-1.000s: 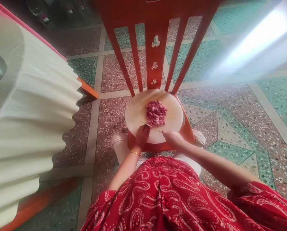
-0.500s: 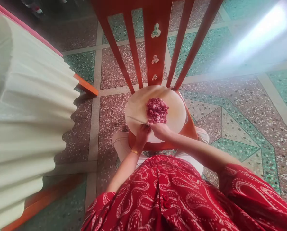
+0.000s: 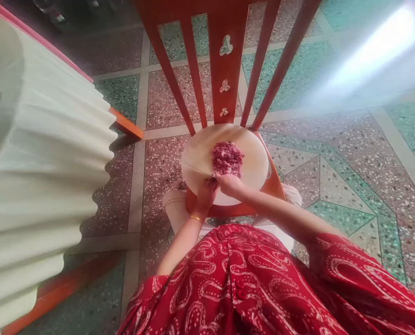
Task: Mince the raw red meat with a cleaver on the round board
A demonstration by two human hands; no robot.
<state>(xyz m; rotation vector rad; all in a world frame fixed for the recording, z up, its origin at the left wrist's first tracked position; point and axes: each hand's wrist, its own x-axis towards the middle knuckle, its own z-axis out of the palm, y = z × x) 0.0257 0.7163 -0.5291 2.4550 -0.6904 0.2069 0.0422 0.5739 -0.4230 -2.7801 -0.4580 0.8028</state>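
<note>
The knife (image 3: 199,169) crosses the round board (image 3: 256,158) toward its left edge. The left hand (image 3: 206,191), over the near-left edge, is curled; whether it holds anything cannot be told. Minced meat (image 3: 227,157) sits near board centre. The right hand (image 3: 231,187), alongside, grips the knife.

A reddish-orange wooden chair (image 3: 276,187) carries a pale, round, flat board (image 3: 198,151) on its seat, bare at right; pink-red minced meat (image 3: 227,156) lies heaped mid-board.
</note>
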